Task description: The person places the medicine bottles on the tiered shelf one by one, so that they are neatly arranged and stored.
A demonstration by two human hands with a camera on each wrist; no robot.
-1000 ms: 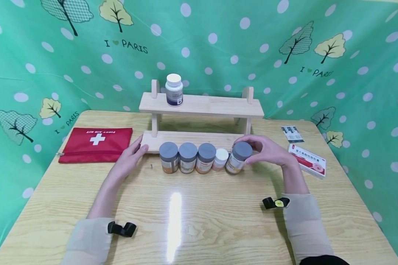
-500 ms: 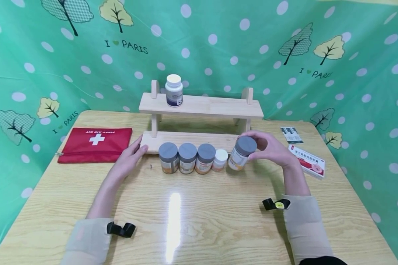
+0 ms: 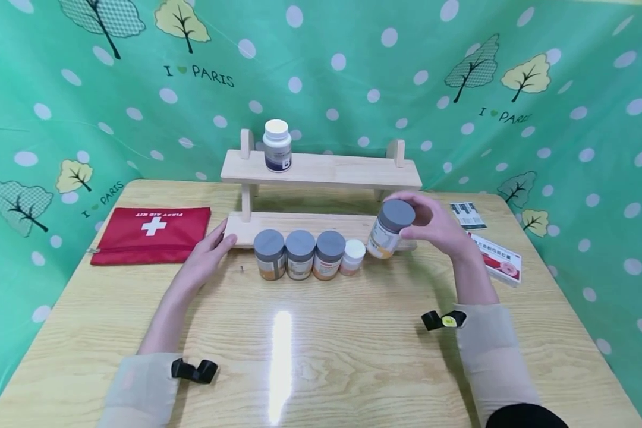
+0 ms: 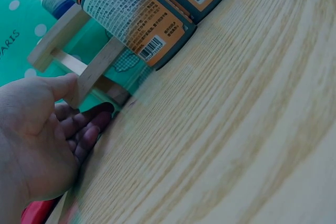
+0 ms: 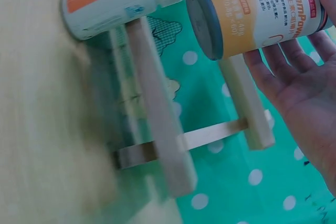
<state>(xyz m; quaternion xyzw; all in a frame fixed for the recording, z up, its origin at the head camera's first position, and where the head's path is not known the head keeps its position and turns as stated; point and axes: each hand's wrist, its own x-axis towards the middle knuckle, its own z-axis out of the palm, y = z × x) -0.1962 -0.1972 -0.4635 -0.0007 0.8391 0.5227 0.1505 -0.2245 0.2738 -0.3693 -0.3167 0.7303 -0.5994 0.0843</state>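
At the far left of a wood-grain table (image 3: 348,345) lies a flat red first-aid pouch (image 3: 144,246), its lettering upside down. Next, the left hand (image 3: 205,255) holds the left end of a pale, two-tier wooden shelf (image 3: 348,169) between thumb and loosely bent fingers; the fingertips are in shadow. A white bottle (image 3: 277,145) stands upright on the upper board. Below, three round grey-lidded jars (image 3: 300,255) and a smaller white-lidded bottle (image 3: 352,257) stand in a row on the table, hiding part of the lower board; their label print is too small to read from the head view. Right of them, the right hand (image 3: 433,224) curls part-closed around another grey-lidded jar (image 3: 385,235), tilted and raised before the lower board's right end. Farther right are a printed card (image 3: 468,215) and a red-and-white box (image 3: 499,260), its left end partly covered by the hand.
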